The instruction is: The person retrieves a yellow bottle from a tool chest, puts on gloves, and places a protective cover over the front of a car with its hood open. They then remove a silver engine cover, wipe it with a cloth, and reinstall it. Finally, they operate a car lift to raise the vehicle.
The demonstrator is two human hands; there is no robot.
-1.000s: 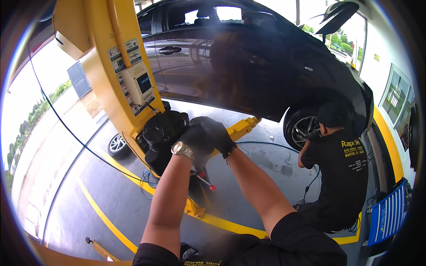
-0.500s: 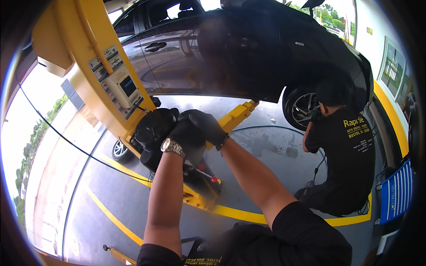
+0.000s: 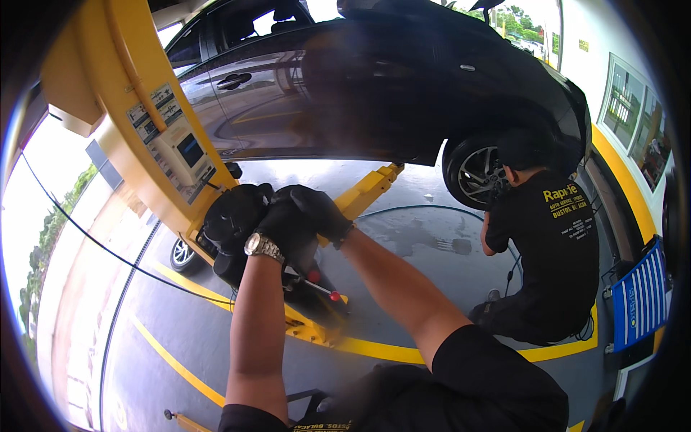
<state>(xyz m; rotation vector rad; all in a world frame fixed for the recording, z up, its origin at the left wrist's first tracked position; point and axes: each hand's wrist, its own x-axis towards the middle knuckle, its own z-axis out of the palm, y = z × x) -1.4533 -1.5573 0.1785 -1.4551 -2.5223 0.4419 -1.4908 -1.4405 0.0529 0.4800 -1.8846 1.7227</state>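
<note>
My left hand (image 3: 279, 225), in a black glove with a metal watch at the wrist, is raised in front of a yellow car lift post (image 3: 119, 122). My right hand (image 3: 325, 216), also black-gloved, meets it from the right, its fingers curled in against the left glove. Dark glove merges with dark glove, so the left fingers and anything between the hands are hidden. Right beside them is a black motor-like unit (image 3: 232, 216) on the post. Below the hands, a lever with a red knob (image 3: 335, 295) sticks out.
A dark car (image 3: 324, 93) stands raised over a yellow lift arm (image 3: 371, 191). At its wheel (image 3: 471, 176) crouches a co-worker in black (image 3: 551, 259), hands at the rim. A cable (image 3: 108, 245) hangs at left; a blue slatted panel (image 3: 639, 295) stands at right.
The whole scene has shifted slightly left in the picture as my head turned. My two hands are still together by the black unit, with little visible change in their pose.
</note>
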